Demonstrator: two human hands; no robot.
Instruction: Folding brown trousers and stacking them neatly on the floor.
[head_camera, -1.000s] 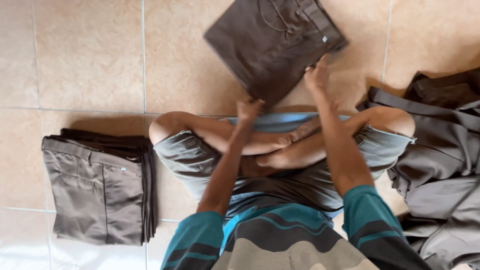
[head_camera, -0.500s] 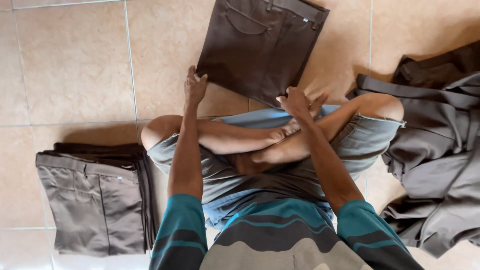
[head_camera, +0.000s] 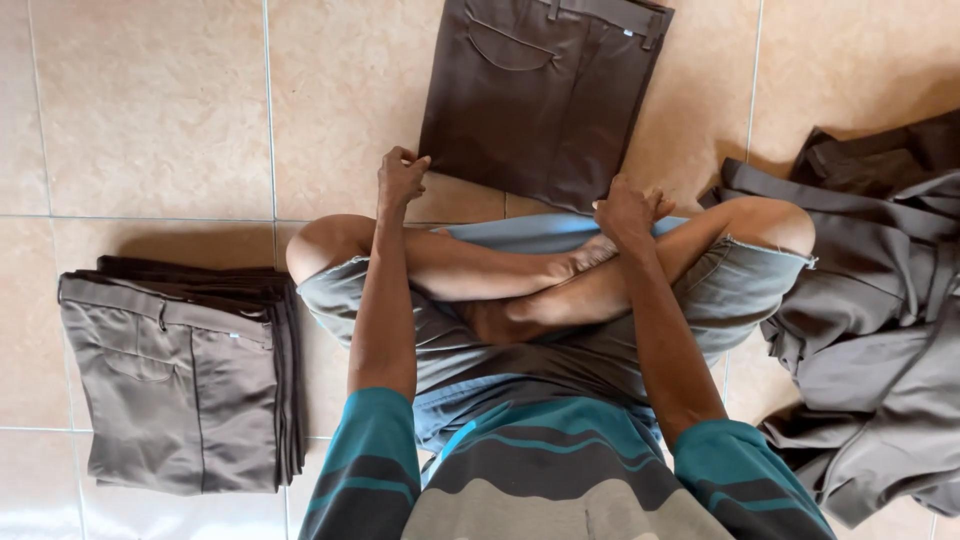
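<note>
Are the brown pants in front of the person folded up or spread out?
Folded. The pants lie as a flat rectangle, legs doubled over, both hands at the near edge.

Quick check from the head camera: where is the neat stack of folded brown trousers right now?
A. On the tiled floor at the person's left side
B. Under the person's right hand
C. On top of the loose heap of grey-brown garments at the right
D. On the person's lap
A: the stack of folded brown trousers lies on the tiled floor beside the person's left knee, away from both hands.
</note>
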